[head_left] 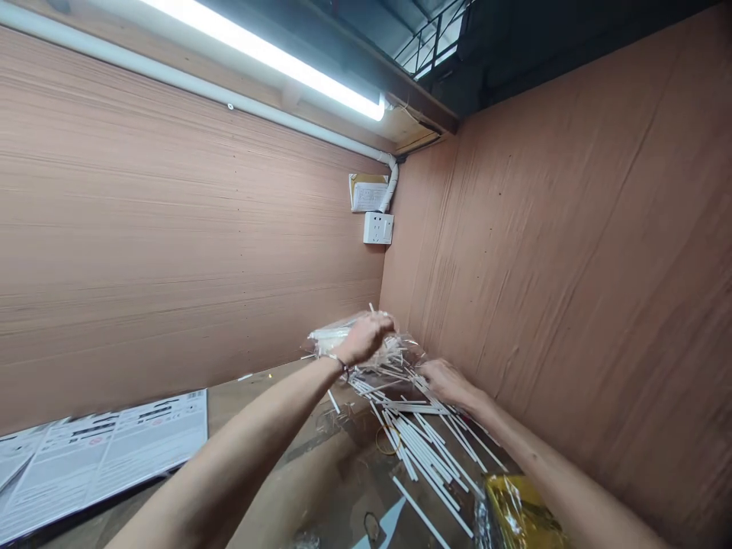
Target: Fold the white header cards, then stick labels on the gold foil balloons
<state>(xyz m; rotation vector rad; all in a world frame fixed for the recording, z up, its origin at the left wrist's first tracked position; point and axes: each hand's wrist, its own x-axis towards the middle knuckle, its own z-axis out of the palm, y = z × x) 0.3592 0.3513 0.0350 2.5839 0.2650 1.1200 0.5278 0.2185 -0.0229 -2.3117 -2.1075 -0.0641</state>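
In the far corner of the work surface, a crumpled clear plastic bag point(394, 352) lies over a heap of thin white sticks. My left hand point(369, 337) is closed on the top of the bag, with a bracelet round its wrist. Close to the bag's right side, my right hand point(447, 381) has its fingers curled and blurred by motion; what they hold is hidden. Many loose white sticks point(426, 450) spread from below the hands toward the front, mostly lying the same way. More pale sticks in clear wrapping point(329, 335) sit just left of my left hand.
Printed white sheets point(126, 450) lie at the left. A yellow wrapped package point(518, 511) sits under my right forearm. A rubber band point(387, 440) lies by the sticks. Wooden panels point(543, 229) enclose the corner, with a socket point(378, 228) and a tube lamp point(274, 57) above.
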